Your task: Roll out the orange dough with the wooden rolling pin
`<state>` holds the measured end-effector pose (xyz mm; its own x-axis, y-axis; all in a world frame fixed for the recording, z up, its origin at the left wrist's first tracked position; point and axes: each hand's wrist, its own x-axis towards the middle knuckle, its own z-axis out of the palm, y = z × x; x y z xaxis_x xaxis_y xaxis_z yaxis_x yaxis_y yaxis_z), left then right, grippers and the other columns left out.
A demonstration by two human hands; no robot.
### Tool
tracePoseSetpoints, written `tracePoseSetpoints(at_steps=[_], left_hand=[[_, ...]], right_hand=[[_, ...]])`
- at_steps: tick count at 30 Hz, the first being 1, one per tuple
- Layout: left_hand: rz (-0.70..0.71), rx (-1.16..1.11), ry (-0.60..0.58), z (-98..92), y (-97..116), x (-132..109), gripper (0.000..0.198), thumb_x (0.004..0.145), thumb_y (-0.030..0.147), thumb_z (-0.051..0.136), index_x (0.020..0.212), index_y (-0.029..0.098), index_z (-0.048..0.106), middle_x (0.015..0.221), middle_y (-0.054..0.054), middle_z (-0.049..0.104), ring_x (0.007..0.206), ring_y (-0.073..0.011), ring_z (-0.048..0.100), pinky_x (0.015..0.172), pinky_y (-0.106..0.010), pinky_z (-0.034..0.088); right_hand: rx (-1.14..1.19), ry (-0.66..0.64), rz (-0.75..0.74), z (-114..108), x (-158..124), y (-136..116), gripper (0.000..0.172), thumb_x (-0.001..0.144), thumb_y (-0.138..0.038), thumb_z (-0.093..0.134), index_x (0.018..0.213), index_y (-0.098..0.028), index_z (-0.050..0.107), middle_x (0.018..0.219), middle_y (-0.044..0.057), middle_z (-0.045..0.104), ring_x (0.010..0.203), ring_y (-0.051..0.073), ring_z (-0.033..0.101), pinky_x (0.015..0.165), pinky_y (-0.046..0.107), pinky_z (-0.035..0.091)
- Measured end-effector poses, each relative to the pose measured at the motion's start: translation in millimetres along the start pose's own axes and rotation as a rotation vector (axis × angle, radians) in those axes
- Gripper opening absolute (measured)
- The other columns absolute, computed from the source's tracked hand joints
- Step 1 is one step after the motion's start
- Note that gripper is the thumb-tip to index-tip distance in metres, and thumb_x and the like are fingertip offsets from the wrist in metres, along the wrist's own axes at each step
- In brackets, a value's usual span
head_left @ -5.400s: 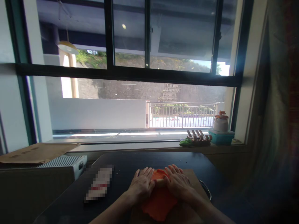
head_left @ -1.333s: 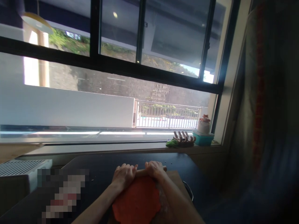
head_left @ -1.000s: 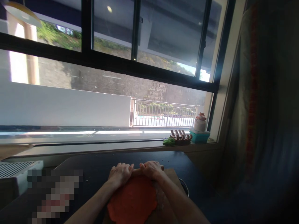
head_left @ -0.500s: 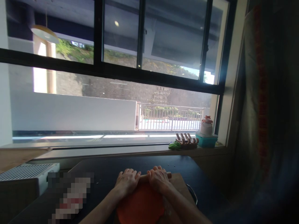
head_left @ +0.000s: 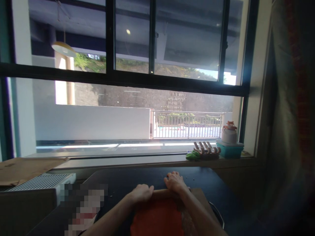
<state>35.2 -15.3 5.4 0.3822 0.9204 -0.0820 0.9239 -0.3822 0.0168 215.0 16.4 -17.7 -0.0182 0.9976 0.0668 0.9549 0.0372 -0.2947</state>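
A wooden rolling pin [head_left: 161, 194] lies crosswise over the far part of a flat orange sheet [head_left: 157, 218] that looks like dough. My left hand [head_left: 142, 192] is closed round the pin's left end, its fingers curled over the far side. My right hand [head_left: 175, 182] rests over the right part of the pin, with the fingers bent forward past it. Beneath the sheet is a brown board [head_left: 199, 194] on a dark table [head_left: 118, 178]. The sheet's near edge runs out of the picture.
A curved metal handle [head_left: 218, 213] sticks out right of the board. Left on the table lies a blurred-out item [head_left: 86, 209]. The window sill carries a teal box [head_left: 231, 150] with a white jar [head_left: 229, 135], a brown rack [head_left: 206, 149] and a green cloth [head_left: 193, 155]. Cardboard [head_left: 27, 168] covers a heater at left.
The view has swung left, so everything sits further right. My left fingers are curled more tightly round the pin. My right hand reaches further forward over it.
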Motion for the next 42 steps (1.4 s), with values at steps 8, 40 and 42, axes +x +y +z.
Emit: tracePoseSetpoints(at_steps=[8, 40, 42], left_hand=[[-0.273, 0.005, 0.017, -19.0, 11.8, 41.5, 0.057, 0.075, 0.023, 0.052, 0.130, 0.008, 0.054, 0.145, -0.024, 0.042, 0.139, -0.0381, 0.030, 0.109, -0.059, 0.024], [-0.185, -0.107, 0.193, 14.0, 4.4, 19.5, 0.054, 0.090, 0.049, 0.024, 0.119, 0.021, 0.062, 0.129, -0.013, 0.060, 0.123, -0.0298, 0.049, 0.101, -0.055, 0.035], [-0.203, -0.114, 0.179, 11.6, 3.6, 24.3, 0.056, 0.090, 0.050, 0.025, 0.119, 0.020, 0.061, 0.128, -0.015, 0.061, 0.123, -0.0310, 0.050, 0.100, -0.055, 0.035]], right_hand=[[-0.021, -0.009, 0.026, 0.2, 1.2, -1.2, 0.041, 0.093, -0.037, 0.037, 0.115, -0.018, 0.065, 0.127, 0.015, 0.057, 0.121, 0.031, 0.048, 0.096, 0.047, 0.039], [0.012, 0.000, -0.044, 0.3, -23.8, -8.0, 0.043, 0.093, -0.040, 0.034, 0.117, -0.021, 0.064, 0.124, 0.012, 0.060, 0.119, 0.029, 0.051, 0.096, 0.045, 0.038], [0.009, -0.005, -0.021, -0.3, -15.7, -6.6, 0.044, 0.093, -0.040, 0.033, 0.117, -0.020, 0.064, 0.123, 0.014, 0.061, 0.117, 0.030, 0.052, 0.094, 0.045, 0.040]])
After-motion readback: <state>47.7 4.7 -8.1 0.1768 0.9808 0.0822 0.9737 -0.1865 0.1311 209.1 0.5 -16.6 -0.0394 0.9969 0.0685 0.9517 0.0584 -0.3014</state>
